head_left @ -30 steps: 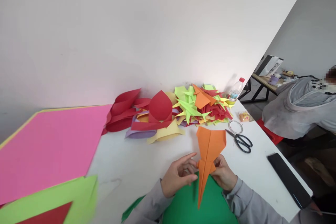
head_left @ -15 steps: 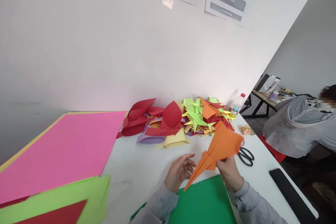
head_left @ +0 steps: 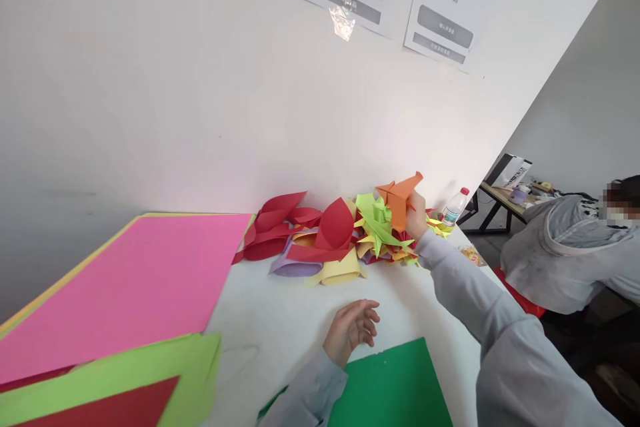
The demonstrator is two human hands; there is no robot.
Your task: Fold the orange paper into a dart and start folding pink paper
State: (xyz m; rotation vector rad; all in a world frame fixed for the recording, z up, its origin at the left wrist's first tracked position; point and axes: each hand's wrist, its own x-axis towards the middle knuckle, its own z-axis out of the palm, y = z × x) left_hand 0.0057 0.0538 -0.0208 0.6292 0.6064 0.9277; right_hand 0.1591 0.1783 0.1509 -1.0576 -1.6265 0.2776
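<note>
Orange paper plane (head_left: pixel 400 199) is pinched in the right hand (head_left: pixel 414 219), fingers clamped on its lower fold, and hangs just above the pile of folded paper (head_left: pixel 345 243). By the look, the step in hand is bringing it over that pile; a release would call for the fingers to part close above the lime-green pieces beneath them. The left hand (head_left: pixel 353 330) rests on the white table (head_left: pixel 280 320), fingers loosely apart, holding nothing, beside the green sheet (head_left: pixel 400 383).
</note>
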